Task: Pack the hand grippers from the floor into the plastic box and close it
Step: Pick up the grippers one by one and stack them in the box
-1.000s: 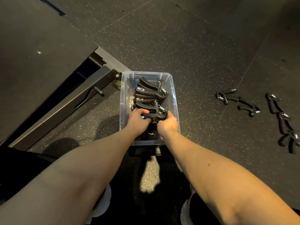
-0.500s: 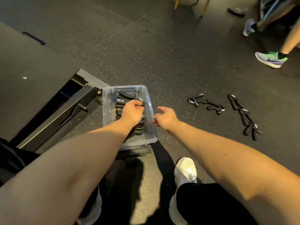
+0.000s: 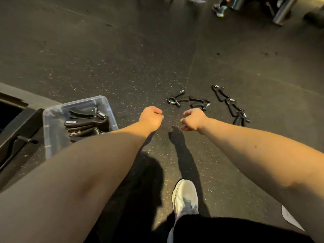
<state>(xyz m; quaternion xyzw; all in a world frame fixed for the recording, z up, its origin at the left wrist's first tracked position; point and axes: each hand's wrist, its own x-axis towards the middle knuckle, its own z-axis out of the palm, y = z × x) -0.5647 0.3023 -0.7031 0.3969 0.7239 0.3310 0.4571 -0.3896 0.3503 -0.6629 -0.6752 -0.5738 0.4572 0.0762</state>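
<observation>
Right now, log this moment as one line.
left hand empty | right hand empty | plastic box open, part-filled | hand grippers remain on floor

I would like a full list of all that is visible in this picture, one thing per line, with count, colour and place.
plastic box: one, clear, open, on the floor at left
hand grippers in the box: several, black, stacked; exact count hidden by the arm
hand grippers on the floor, near group: about two, black, ahead of the hands
hand grippers on the floor, far group: about three, black, in a row further right
floor: one, dark speckled rubber
bench frame: one, dark metal, far left
other person's shoe: one, greenish, top edge
white shoe: one, own foot, bottom centre
left hand: empty, loosely closed, above the floor
right hand: empty, fingers open, reaching toward the near group
</observation>
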